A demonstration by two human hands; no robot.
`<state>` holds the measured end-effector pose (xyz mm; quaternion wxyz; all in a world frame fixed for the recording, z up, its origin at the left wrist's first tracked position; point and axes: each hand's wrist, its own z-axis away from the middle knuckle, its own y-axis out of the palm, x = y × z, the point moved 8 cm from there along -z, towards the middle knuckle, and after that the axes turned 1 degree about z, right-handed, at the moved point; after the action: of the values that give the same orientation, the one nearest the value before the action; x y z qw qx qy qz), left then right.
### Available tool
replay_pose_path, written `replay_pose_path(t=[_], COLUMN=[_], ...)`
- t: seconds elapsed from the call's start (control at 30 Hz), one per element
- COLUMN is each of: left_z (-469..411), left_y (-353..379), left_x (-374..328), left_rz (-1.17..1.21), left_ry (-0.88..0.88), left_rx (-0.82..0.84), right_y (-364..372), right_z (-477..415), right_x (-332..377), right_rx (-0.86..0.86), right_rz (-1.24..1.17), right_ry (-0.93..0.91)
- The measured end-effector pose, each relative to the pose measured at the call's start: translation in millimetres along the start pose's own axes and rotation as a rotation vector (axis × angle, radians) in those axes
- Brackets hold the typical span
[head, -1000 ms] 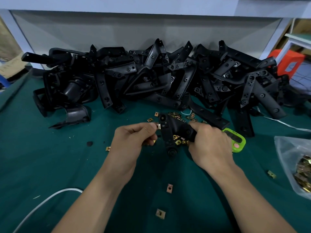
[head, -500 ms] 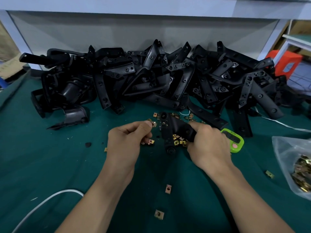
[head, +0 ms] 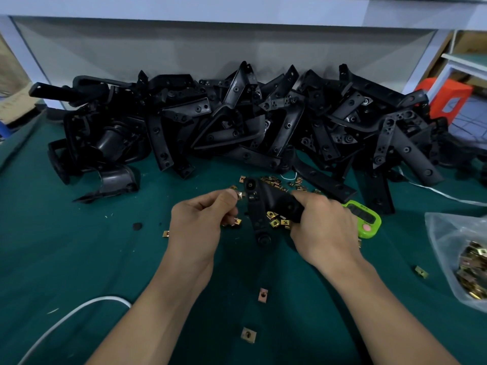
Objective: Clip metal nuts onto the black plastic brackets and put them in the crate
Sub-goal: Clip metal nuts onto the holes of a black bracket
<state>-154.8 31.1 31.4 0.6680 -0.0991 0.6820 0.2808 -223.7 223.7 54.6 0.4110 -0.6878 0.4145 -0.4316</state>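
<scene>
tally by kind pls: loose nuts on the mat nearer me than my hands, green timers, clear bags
loose nuts: 3
green timer: 1
clear bag: 1
total: 5

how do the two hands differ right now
The left hand pinches a small shiny nut at its thumb tip; the right hand grips a large black bracket. The left hand sits left of the bracket, the right hand at its right end, above the loose nuts. Both are over the mat, backs up.
</scene>
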Motion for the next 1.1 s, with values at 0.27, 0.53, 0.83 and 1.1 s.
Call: replay_pose_path(t=[0.27,0.53,0.83,1.1], left_z=[1.2,1.2,6.9,10.8], left_y=[2.6,4.9,4.7,7.8], left_x=[2.6,5.7,-7.4,-0.7], left_rz=[-0.004,-0.018,-0.187,-0.216], left_ry=[-0.030,-0.027,0.124,0.076], left_rx=[0.057,0.080,0.097,0.084], right_y=[-2.6,-2.7,-4.7,4.3], right_z=[0.8,0.6,1.9,4.8], right_x=[1.9,2.0,-0.8,6.0], right_rx=[-0.006,0.023,-0.010,-0.012], right_rz=[0.017,0.024,0.099,0.177], right_ry=[0.004,0.004,0.011,0.007])
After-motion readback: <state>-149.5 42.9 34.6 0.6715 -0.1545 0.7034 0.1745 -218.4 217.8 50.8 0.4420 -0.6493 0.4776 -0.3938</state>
